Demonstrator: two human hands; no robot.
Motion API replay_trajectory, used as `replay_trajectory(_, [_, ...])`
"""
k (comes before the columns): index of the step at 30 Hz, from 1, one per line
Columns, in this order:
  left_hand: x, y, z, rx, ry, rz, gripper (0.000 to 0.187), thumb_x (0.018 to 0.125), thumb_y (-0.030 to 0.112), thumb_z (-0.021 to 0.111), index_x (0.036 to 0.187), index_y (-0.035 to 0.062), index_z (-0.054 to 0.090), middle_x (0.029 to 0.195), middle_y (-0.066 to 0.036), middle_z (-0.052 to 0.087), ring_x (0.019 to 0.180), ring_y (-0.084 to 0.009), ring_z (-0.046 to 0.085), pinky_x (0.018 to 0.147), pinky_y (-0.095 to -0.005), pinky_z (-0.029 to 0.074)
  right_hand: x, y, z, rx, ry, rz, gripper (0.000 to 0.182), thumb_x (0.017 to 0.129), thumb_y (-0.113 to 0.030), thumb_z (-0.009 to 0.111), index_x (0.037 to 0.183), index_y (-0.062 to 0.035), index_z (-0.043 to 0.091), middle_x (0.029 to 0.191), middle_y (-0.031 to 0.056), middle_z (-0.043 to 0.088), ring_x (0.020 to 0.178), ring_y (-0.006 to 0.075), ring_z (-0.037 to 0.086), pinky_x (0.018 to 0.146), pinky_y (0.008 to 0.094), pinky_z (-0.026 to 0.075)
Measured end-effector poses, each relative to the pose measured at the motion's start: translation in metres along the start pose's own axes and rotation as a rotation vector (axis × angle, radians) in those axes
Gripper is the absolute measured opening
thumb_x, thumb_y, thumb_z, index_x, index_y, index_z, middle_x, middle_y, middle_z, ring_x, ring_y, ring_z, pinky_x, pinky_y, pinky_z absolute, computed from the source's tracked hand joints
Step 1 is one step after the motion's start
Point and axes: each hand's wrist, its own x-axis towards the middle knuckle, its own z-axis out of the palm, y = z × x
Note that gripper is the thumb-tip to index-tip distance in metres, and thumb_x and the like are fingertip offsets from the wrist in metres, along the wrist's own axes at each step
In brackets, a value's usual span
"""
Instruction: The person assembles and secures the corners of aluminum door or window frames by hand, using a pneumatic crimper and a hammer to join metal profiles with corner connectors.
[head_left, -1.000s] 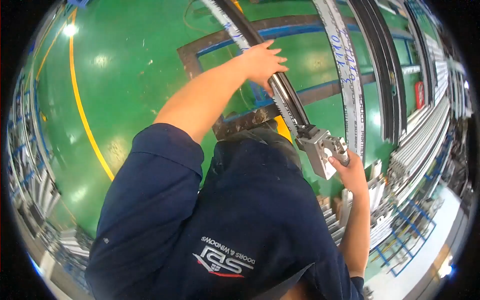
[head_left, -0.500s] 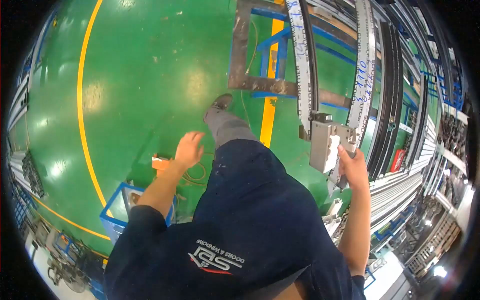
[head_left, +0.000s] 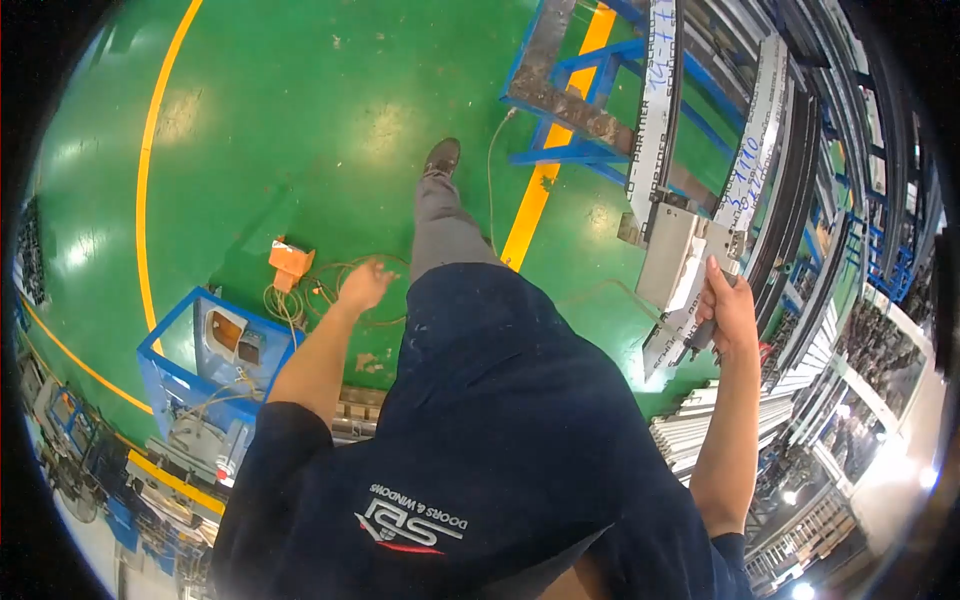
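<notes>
My right hand (head_left: 727, 308) is wrapped round the dark handle of a grey metal tool (head_left: 672, 255), which sits at the near end of a long profile (head_left: 655, 110) covered in printed film. Handwritten blue figures mark this profile and a second filmed profile (head_left: 757, 140) beside it. My left hand (head_left: 366, 287) hangs over the green floor with its fingers apart and holds nothing. Close to its left, an orange foot pedal (head_left: 291, 262) lies on the floor among coiled cables.
A blue-framed machine (head_left: 215, 345) stands at lower left. A blue and grey metal stand (head_left: 590, 125) is under the profiles. Stacked profiles (head_left: 720, 425) fill the right side. Cables (head_left: 385, 322) lie near my legs. Yellow lines (head_left: 147, 180) cross the floor.
The view has shifted, bringing more of the blue machine, pedal and cables into sight. My right hand still grips the tool; profiles and tool appear further right. My left hand stays open.
</notes>
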Motion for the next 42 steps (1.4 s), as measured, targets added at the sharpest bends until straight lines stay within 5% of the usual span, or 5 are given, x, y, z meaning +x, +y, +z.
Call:
replay_trajectory(13, [0.021,0.395,-0.143,0.530,0.459,1.367,0.039,0.092,0.037,0.071,0.116,0.0062,0.068,0.104,-0.014,0.070,0.094,-0.0332,0.067,0.089,-0.0409,0.054,-0.023,0.004,0.015,0.070,-0.158,-0.122,0.026,0.095,-0.024,0.073,0.098,-0.0012,0.061,0.071,0.0055,0.063,0.061,0.0145,0.062,0.057,0.0319,0.052])
replay_trajectory(16, [0.034,0.456,-0.133,0.631,-0.691,0.741,0.055,0.099,0.054,0.060,0.083,0.0043,0.076,0.077,-0.010,0.074,0.072,-0.0195,0.069,0.077,-0.0369,0.057,-0.019,0.016,0.039,-0.031,0.100,-0.328,0.030,0.096,-0.031,0.072,0.097,-0.0016,0.065,0.070,0.0051,0.064,0.060,0.0116,0.060,0.056,0.0308,0.049])
replay_trajectory(21, [-0.079,0.480,-0.095,-0.151,-1.191,0.262,0.056,0.107,0.048,0.051,0.146,0.0078,0.053,0.139,-0.006,0.061,0.122,-0.0174,0.059,0.107,-0.0341,0.046,-0.016,0.025,0.046,0.553,-0.196,-0.016,0.042,0.103,-0.037,0.058,0.120,-0.0003,0.068,0.104,0.0194,0.073,0.094,0.0291,0.071,0.085,0.0430,0.054])
replay_trajectory(28, [-0.114,0.479,-0.021,-0.821,-0.947,-0.168,0.038,0.110,0.039,0.047,0.133,0.0091,0.056,0.120,-0.006,0.065,0.113,-0.0212,0.062,0.093,-0.0387,0.051,-0.007,0.001,-0.012,-0.410,-0.009,-0.719,0.031,0.098,-0.023,0.052,0.091,0.0001,0.070,0.107,0.0226,0.070,0.102,0.0372,0.066,0.090,0.0478,0.051])
replay_trajectory(42, [-0.142,0.447,-0.018,-0.695,-0.085,0.184,0.025,0.103,0.027,0.064,0.092,0.0065,0.053,0.064,0.001,0.048,0.049,-0.0122,0.045,0.046,-0.0330,0.041,0.332,0.171,-0.275,1.478,-0.041,-0.076,0.093,0.085,-0.076,0.063,0.131,0.0044,0.053,0.123,0.0169,0.065,0.110,0.0320,0.065,0.100,0.0470,0.047])
